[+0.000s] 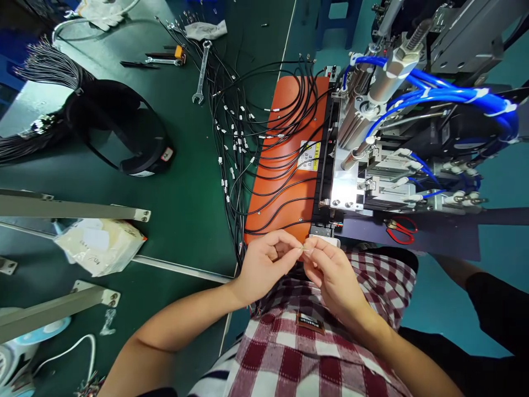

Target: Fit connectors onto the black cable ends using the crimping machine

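Head view. I have both bare hands brought together above the lap, just off the bench's (pixel 190 143) right-hand edge and at the near end of the orange cover (pixel 289 214). The left hand (pixel 260 267) has its grip closed to a thumb-and-forefinger pinch; the right hand (pixel 330 270) pinches opposite, fingertips almost meeting. Between them: a thin pale strand (pixel 303 248), held from both sides. Too fine for me to tell its material or its ends.

Surroundings: labelled black cables (pixel 235 132) run along the bench's right-hand edge and fan across the cover to the pneumatic machine (pixel 345 182). An open-ended wrench (pixel 202 71) lies by the bundle, towards the bench's far edge. Red-handled scissors (pixel 397 226) rest on a dark panel (pixel 446 237) right of the machine's near end.

Risks, my judgement:
1. Strand slips. Cause: very little of it sits under each fingertip. It would probably drop onto the checked apron (pixel 285 353) and be hard to find.
2. Strand kinks or snaps. Cause: the two pinches twisting or pulling out of line.
3. Cables dragged. Cause: left forearm sweeping the bundle where it reaches the bench's near right part.
4. Fingers nipped. Cause: hands straying forward if the cylinders cycle.
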`<state>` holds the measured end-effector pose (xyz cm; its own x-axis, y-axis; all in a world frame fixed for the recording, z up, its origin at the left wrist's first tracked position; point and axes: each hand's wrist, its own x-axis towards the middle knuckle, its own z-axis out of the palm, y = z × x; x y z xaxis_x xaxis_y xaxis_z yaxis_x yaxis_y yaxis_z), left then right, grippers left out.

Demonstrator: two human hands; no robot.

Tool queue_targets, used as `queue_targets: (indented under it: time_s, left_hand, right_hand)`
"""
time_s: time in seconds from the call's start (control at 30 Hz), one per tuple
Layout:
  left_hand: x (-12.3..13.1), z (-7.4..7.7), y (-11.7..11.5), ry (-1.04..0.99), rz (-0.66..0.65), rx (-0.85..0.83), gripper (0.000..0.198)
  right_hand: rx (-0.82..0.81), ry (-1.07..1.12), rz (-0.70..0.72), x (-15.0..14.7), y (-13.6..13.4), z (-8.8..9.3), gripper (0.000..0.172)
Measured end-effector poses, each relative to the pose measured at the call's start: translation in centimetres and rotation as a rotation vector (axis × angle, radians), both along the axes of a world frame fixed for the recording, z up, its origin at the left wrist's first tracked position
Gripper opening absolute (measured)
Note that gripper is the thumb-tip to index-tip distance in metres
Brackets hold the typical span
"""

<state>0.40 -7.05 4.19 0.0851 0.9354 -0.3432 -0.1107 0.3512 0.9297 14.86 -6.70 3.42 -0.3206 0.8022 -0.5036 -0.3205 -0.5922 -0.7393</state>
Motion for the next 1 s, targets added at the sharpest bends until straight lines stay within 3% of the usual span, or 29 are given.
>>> queue_targets:
  time_s: [0.1,0.2,0.33,0.43,0.57,0.63,0.83,1.0]
  left_hand:
    - [-0.4,0.5,0.0,0.179,-0.073,0.170,0.010]
    - [-0.6,1.1,0.2,0.066,-0.123,0.062,0.011]
    - [-0.3,1.6,0.4,-0.261,-0.118,-0.272,0.018]
    - [-0.2,1.7,0.2,-0.351,-0.097,-0.369,0.021]
    - [-0.3,1.1,0.1,-0.386,-0.073,-0.450,0.025]
    - [-0.3,0.8,0.1,-0.394,-0.066,-0.455,0.025]
    - [-0.1,0.5,0.4,-0.424,-0.073,-0.403,0.024]
    - [0.0,0.2,0.4,-0.409,-0.057,-0.390,0.027]
  right_hand:
    - [-0.040,0.110,0.026,0.0,-0.1,0.4,0.022]
    - [0.060,0.045,0.017,-0.1,-1.0,0.2,0.020]
    - [0.508,-0.224,-0.020,-0.1,-1.9,-0.8,0.005]
    - [0.893,-0.500,0.036,-0.1,-1.8,-1.5,0.010]
    - [1.129,-0.762,0.065,-0.1,-1.2,-2.0,0.013]
    - [1.131,-0.763,0.071,-0.1,-1.2,-2.1,0.013]
    - [0.838,-0.566,0.012,0.7,-1.8,-2.1,0.010]
    - [0.857,-0.628,0.030,1.3,-1.3,-1.6,0.020]
